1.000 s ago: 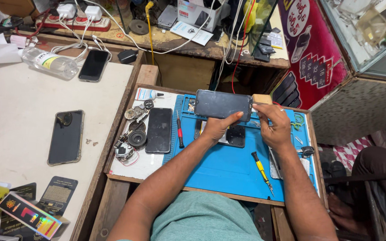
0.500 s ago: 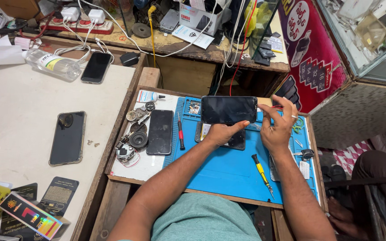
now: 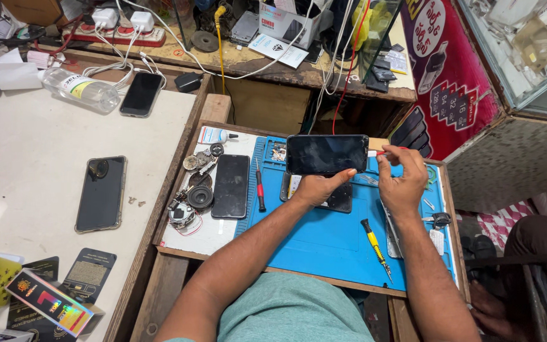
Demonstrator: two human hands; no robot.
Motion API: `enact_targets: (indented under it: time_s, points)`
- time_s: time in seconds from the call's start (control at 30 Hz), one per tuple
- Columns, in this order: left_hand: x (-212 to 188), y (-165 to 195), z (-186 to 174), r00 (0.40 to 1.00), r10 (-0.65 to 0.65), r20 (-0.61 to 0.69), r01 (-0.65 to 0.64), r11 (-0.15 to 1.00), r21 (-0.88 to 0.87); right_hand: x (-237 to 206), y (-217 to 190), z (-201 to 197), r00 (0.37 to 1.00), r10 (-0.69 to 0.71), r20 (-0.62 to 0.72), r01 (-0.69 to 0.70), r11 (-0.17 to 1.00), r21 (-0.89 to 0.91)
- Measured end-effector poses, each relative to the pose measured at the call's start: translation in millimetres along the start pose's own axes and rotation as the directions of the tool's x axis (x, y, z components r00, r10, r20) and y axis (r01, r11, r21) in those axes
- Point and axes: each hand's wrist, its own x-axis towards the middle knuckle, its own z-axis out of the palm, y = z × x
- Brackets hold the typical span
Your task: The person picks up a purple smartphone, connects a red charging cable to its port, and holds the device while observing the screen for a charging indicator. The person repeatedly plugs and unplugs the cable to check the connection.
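My left hand point(image 3: 320, 187) holds a black phone point(image 3: 327, 154) sideways on its long edge, above the blue work mat point(image 3: 324, 240). My right hand point(image 3: 402, 180) is at the phone's right end, gripping a small red-and-white tool point(image 3: 378, 153) whose tip touches that end. Under the left hand another dark phone part point(image 3: 339, 199) lies flat on the mat.
A black phone point(image 3: 231, 185) and a red screwdriver point(image 3: 260, 189) lie left of the mat, beside round parts point(image 3: 199, 196). A yellow screwdriver point(image 3: 375, 247) lies on the mat. Two phones point(image 3: 101, 193) rest on the white table, with a plastic bottle point(image 3: 77, 88) behind.
The held phone has been raised and turned so its dark face points at me. My right hand moved from its top edge to its right end with the small tool.
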Motion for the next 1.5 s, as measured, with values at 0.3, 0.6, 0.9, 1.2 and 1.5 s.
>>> enact_targets:
  time_s: [0.3,0.6,0.9,1.2,1.5]
  points:
    - [0,7,0,0.998,0.052,-0.031,-0.053,0.998,-0.023,1,-7,0,0.992,-0.125,0.027,0.123,0.991,0.053]
    - [2,9,1,0.992,0.058,-0.109,-0.075,0.984,-0.159,2,-10,2,0.981,-0.161,0.107,0.157,0.987,0.039]
    - [0,7,0,0.994,0.104,0.029,-0.106,0.987,0.124,2,-13,-1,0.988,-0.049,0.150,0.049,0.999,0.000]
    - [2,4,1,0.993,0.118,0.026,-0.120,0.981,0.150,3,-14,1,0.980,-0.054,0.192,0.052,0.998,0.017]
    - [2,2,-2,0.996,0.083,0.010,-0.084,0.996,0.012,3,-10,0,0.984,-0.100,0.150,0.098,0.995,0.021]
